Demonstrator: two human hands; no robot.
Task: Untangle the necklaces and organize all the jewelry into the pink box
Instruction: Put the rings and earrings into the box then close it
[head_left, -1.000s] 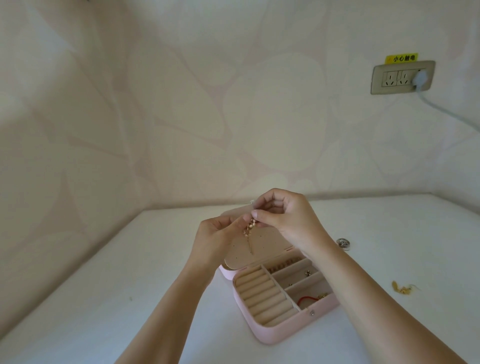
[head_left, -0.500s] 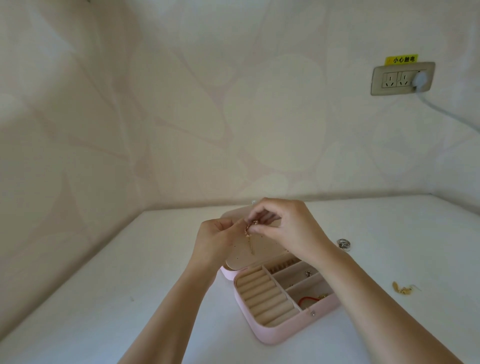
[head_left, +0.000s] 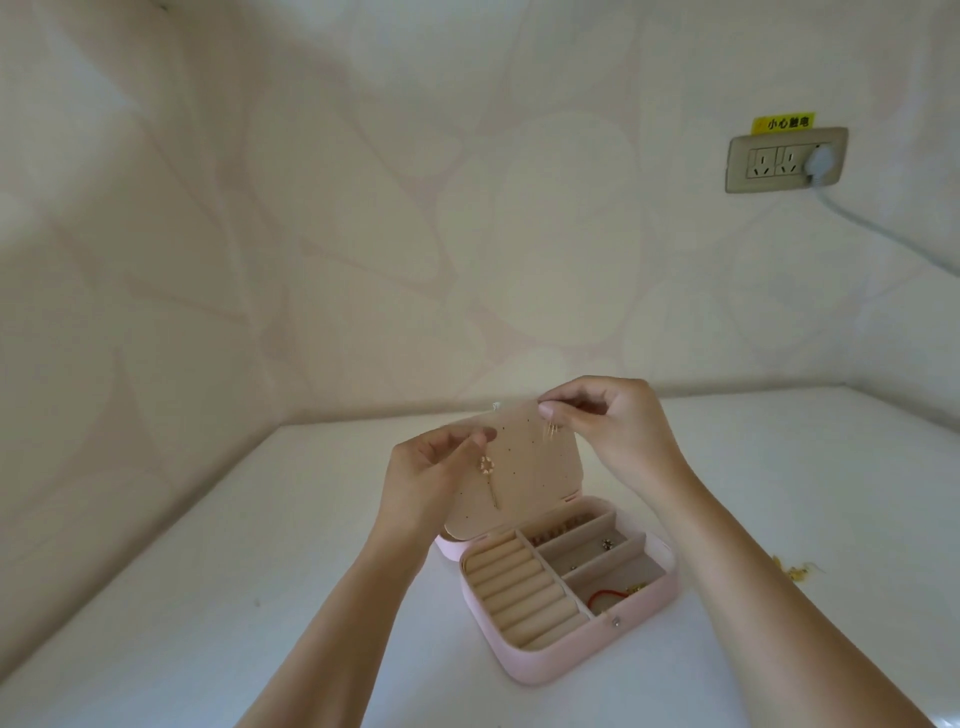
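The left hand (head_left: 431, 480) was raised above the open pink box (head_left: 582, 656), thumb and forefinger pinching the top of a pearl-ring pendant (head_left: 487, 464) that hung down with a thin gold bar below it. The right hand (head_left: 621, 434) was held slightly higher and apart from the left, its fingertips pinching a few fine gold strands (head_left: 551, 431), the other fingers curled. Whether a chain linked the two pieces could not be told.

Behind both hands stood the box's lid (head_left: 524, 470), its perforated panel partly hidden by them. A red cord (head_left: 605, 597) lay in the box's near right compartment. A gold piece (head_left: 792, 570) lay on the white surface (head_left: 234, 597), well to the right of the box.
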